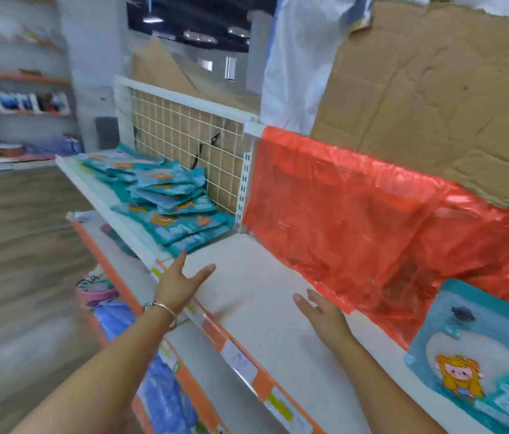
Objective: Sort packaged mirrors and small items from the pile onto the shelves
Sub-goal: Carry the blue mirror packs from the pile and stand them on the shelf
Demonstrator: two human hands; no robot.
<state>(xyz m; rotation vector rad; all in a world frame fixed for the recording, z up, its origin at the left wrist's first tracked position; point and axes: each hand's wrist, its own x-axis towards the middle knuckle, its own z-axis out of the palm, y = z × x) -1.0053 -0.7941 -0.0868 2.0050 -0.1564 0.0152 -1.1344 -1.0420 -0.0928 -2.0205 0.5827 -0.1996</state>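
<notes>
On the upper shelf, head view: a pile of teal packets (165,202) lies flat on the left section, in front of a wire grid back panel (178,133); the heap runs away along the shelf (262,308) toward the far left.
Left hand (181,286): empty, fingers spread and pointing forward at the shelf's front edge, one fingertip just short of the nearest packet in the pile. A bracelet (165,311) sits on the wrist.
Right hand (325,314): empty, fingers straight and slightly apart, above the bare middle of the shelf; whether it touches the board cannot be told through the blur.
Direction to the pile: ahead and to the left of both hands. The left hand is clearly nearer, so the reach probably falls to it.
Single teal packet (478,364): stands upright at the far right against a red plastic sheet (372,214), well apart from the right hand.
Edges: an orange price rail (231,349) runs along the front lip; red sheet and cardboard (434,89) close off the back.
Open room: bare board lies between the pile and the standing packet, under both hands.
</notes>
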